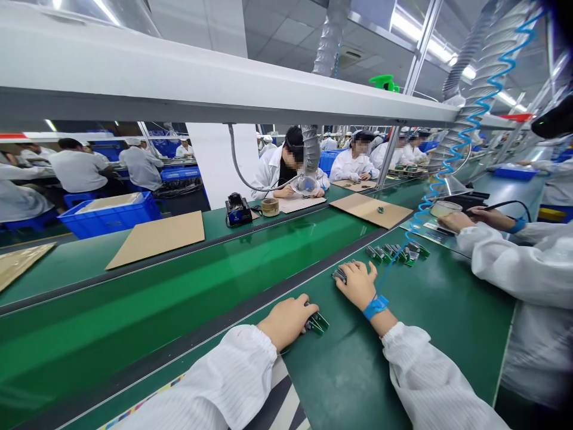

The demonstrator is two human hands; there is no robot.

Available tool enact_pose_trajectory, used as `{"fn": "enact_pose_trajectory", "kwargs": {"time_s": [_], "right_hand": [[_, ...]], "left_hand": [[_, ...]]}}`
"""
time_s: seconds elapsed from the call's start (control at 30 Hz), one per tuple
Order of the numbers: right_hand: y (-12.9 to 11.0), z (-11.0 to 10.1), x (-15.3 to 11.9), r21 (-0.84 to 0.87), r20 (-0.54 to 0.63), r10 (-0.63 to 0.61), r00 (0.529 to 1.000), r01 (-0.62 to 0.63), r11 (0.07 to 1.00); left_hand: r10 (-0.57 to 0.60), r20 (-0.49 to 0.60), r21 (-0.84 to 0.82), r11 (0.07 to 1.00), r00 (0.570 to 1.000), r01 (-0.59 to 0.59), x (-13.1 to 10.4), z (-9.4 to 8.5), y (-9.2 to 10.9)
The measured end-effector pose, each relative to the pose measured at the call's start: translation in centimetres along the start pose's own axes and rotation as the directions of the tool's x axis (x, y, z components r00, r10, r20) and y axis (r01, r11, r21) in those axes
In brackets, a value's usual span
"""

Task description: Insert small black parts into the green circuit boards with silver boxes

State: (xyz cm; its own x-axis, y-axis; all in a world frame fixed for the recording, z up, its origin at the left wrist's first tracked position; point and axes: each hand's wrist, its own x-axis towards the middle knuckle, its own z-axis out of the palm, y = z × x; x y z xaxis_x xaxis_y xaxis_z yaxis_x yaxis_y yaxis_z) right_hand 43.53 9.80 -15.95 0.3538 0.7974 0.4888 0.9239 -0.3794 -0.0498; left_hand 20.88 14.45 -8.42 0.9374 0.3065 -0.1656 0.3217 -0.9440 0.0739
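Note:
My left hand (286, 322) is closed over small green circuit boards (319, 323) with grey parts, low over the green bench. Its fingertips are partly hidden behind the boards. Farther ahead and to the right, my right hand (357, 285) curls its fingers round another small circuit board (339, 275) near the belt's edge; most of that board is covered by the hand. A blue wrist strap (375, 306) with a coiled blue cord (421, 209) is on my right wrist. Beyond this hand lies a row of several similar circuit boards (396, 253).
A green conveyor belt (179, 304) runs along the bench's left side. Across it lie cardboard sheets (161, 236), a tape roll (270, 207) and a black device (239, 209). At right, a co-worker's hands (461, 221) work close by. A white beam (224, 83) spans overhead.

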Motion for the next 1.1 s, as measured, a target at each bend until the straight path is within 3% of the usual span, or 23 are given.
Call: {"fn": "enact_pose_trajectory", "kwargs": {"time_s": [0.4,0.77,0.93,1.1], "right_hand": [[0.4,1.0,0.0,-0.027,-0.063,0.044,0.997,-0.045,0.999],[1.1,1.4,0.2,-0.022,0.002,0.099,0.995,-0.099,0.995],[2.3,1.8,0.6,-0.009,0.062,0.024,0.998,-0.024,1.0],[3.0,2.3,0.9,0.006,0.068,-0.031,0.997,0.03,1.0]], "left_hand": [[-0.031,0.02,-0.005,1.0,0.999,0.031,-0.1,0.1,0.2],[-0.035,-0.002,0.014,0.999,0.999,0.035,0.0,0.1,0.5],[-0.048,-0.035,0.036,0.998,0.998,0.049,1.1,0.4,0.8],[-0.066,-0.086,0.062,0.996,0.994,0.071,4.0,0.8,1.3]]}}
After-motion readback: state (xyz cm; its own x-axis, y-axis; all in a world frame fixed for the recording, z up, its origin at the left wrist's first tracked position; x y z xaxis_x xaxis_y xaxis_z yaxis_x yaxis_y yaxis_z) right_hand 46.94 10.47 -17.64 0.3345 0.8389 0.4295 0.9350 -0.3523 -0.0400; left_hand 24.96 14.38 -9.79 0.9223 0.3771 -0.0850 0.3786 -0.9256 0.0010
